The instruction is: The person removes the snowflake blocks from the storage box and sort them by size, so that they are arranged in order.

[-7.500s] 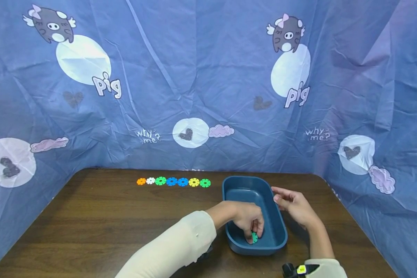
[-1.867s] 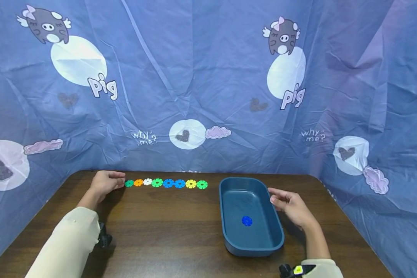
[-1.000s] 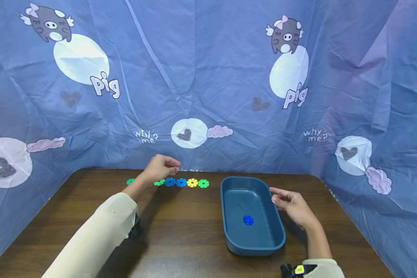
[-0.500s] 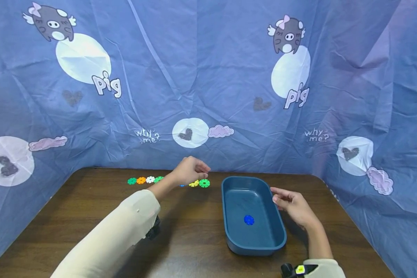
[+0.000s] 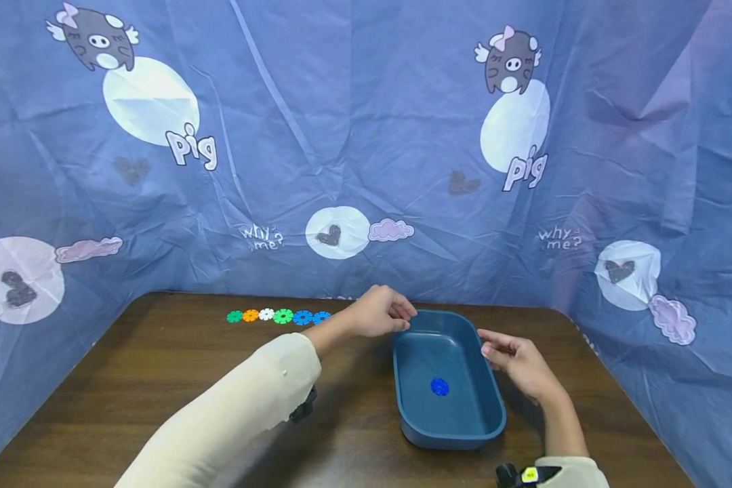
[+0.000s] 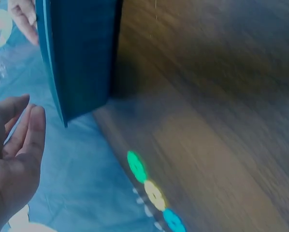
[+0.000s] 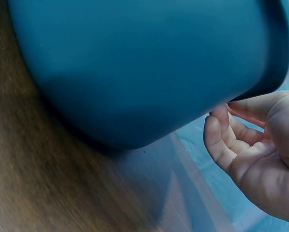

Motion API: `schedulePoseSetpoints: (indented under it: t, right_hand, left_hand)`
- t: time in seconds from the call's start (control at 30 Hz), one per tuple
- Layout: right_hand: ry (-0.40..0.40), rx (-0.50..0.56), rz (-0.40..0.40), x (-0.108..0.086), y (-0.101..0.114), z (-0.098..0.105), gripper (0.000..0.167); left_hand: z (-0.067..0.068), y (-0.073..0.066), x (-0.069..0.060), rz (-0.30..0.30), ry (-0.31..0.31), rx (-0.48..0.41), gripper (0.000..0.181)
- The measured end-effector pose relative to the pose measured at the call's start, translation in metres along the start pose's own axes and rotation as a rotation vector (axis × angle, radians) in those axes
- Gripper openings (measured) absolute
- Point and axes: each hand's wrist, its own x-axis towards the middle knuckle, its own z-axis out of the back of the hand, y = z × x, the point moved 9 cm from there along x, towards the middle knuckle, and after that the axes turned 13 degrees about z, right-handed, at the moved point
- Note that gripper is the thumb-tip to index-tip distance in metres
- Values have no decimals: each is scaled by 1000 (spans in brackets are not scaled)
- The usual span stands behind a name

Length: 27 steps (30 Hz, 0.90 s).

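Observation:
A dark blue rectangular bin (image 5: 445, 440) stands on the right half of the table with one blue snowflake disc (image 5: 439, 387) lying flat on its floor. My left hand (image 5: 378, 312) hovers by the bin's far left corner, fingers loosely bent, holding nothing. On the bin's right outer side, the fingertips of my right hand (image 7: 260, 150) touch the wall below the rim. A row of snowflake discs runs along the back: dark green (image 5: 234, 316), orange (image 5: 251, 315), white (image 5: 266, 314), light green (image 5: 283, 316), then blue ones. My left arm hides the row's right end; the left wrist view shows yellow (image 6: 155, 195) and green (image 6: 137, 166) discs there.
The brown wooden table (image 5: 177, 379) has rounded back corners. A blue cloth curtain (image 5: 354, 169) printed with pigs and hearts hangs behind it and around its sides.
Since the earliest frame, a dark green disc from the bin has joined the row's left end. My left hand has left it and travelled right to the bin. My right hand stays put.

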Motion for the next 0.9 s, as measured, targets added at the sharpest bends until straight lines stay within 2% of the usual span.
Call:
schedulePoseSetpoints:
  t: [0.2, 0.3, 0.5, 0.6, 0.73, 0.9]
  right_hand:
    - [-7, 1, -5, -1, -1, 1, 44]
    - [-4, 3, -4, -1, -1, 1, 44]
    - [-2, 1, -2, 0, -1, 1, 44]
    - [-9, 3, -2, 0, 0, 2, 43]
    - [-2, 5, 3, 1, 1, 0, 44]
    - [4, 1, -1, 1, 0, -1, 44]
  left_hand:
    - [-25, -19, 5, -43, 60, 6, 21]
    - [-37, -25, 7, -35, 103, 2, 25]
    - [-65, -33, 14, -38, 210, 73, 33]
    - [-80, -34, 17, -32, 279, 105, 37]
    - [-96, -29, 20, 25, 361, 146, 40]
    - [-107, -22, 24, 69, 408, 225, 39]
